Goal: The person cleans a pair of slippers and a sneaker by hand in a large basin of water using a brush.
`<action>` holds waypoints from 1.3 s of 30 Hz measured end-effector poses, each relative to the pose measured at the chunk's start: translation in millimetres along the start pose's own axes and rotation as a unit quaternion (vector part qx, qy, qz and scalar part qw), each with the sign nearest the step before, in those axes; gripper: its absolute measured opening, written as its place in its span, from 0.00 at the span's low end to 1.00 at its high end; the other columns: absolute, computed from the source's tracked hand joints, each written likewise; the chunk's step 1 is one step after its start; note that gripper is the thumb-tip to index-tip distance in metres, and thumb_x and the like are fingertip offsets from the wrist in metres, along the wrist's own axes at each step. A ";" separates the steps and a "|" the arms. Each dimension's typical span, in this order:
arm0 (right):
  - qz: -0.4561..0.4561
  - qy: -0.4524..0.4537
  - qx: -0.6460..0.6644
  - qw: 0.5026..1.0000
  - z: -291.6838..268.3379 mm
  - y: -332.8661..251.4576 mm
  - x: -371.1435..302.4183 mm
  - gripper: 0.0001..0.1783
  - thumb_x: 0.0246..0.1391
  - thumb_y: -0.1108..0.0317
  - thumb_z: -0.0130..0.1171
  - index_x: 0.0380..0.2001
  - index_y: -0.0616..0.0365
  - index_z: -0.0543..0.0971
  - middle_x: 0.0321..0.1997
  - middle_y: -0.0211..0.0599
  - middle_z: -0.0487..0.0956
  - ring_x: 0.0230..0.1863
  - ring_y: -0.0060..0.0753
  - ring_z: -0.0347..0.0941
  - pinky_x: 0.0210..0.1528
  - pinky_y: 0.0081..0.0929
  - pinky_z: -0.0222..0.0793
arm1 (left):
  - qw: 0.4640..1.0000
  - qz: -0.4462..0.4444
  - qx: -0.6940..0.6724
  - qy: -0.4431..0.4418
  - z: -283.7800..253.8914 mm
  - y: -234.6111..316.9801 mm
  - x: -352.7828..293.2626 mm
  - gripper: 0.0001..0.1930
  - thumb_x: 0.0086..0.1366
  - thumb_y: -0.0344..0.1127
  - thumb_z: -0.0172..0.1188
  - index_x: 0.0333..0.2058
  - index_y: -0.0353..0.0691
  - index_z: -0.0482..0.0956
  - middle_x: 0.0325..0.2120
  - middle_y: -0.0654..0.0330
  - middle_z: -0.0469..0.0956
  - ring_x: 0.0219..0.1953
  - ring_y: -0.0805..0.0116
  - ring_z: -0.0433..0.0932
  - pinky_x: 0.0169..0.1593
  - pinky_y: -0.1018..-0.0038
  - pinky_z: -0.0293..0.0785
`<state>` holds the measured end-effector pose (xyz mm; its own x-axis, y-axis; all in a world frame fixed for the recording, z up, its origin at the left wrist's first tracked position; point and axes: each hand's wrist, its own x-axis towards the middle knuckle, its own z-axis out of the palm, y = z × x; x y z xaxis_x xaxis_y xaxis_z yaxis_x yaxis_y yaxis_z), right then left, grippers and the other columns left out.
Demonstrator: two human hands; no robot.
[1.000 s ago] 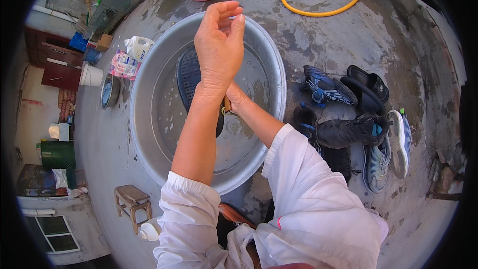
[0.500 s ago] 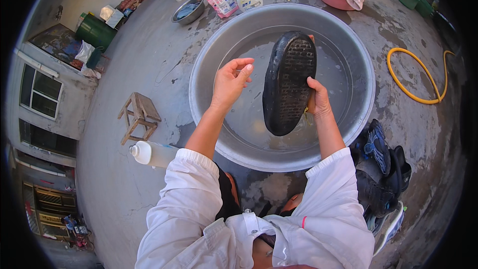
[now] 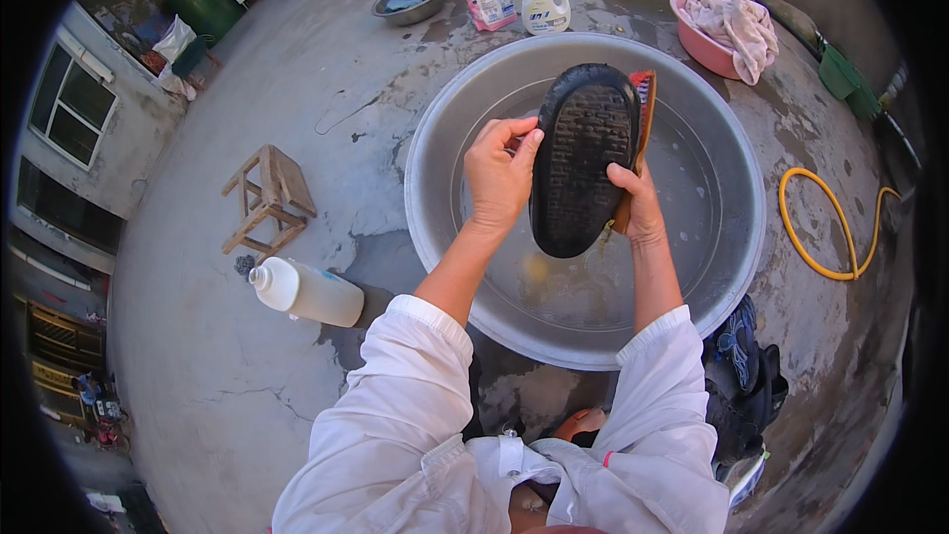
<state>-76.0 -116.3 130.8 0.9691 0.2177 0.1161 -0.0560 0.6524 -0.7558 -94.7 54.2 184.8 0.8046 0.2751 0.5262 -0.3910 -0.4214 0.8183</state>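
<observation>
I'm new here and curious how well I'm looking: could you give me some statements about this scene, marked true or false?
1. The right hand holds a black shoe, its sole facing the camera. True.
2. The left hand grips the hose. False: it is at the shoe's edge; the yellow hose lies on the ground.
3. The shoe is held over a grey basin. True.
4. The pink tub holds bottles. False: it holds pale cloth.
5. A wooden stool stands left of the basin. True.
</observation>
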 end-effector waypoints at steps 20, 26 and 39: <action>-0.013 0.001 -0.165 0.986 -11.5 1.9 1.1 0.47 0.28 0.65 0.71 0.55 0.60 0.60 0.49 0.37 0.69 0.50 0.32 0.65 0.55 0.29 0.58 | 0.978 -0.156 -0.078 -0.111 -15.8 -21.4 3.6 0.07 0.53 0.26 0.61 0.29 0.34 0.72 0.21 0.64 0.74 0.24 0.79 0.72 0.30 0.82 0.70; 0.024 -0.011 -0.076 0.997 -24.7 -4.9 -7.2 0.45 0.28 0.69 0.70 0.53 0.60 0.61 0.48 0.37 0.70 0.49 0.33 0.66 0.53 0.30 0.61 | 0.972 -0.142 -0.087 -0.164 -11.7 3.9 -5.3 0.06 0.53 0.26 0.60 0.29 0.34 0.72 0.21 0.64 0.74 0.23 0.79 0.72 0.30 0.82 0.71; 0.003 -0.024 -0.086 0.996 -14.4 -11.4 -5.9 0.45 0.27 0.70 0.69 0.53 0.60 0.61 0.47 0.37 0.70 0.49 0.32 0.66 0.53 0.29 0.60 | 0.970 -0.158 -0.141 -0.115 -10.8 -10.2 -8.6 0.07 0.53 0.25 0.61 0.30 0.35 0.72 0.23 0.62 0.75 0.25 0.78 0.72 0.31 0.82 0.70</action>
<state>-77.6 -135.5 129.4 0.9559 0.2588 0.1388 -0.0159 0.5173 -0.8556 -102.5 65.5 174.4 0.9703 0.1374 0.1991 -0.1888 -0.0842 0.9784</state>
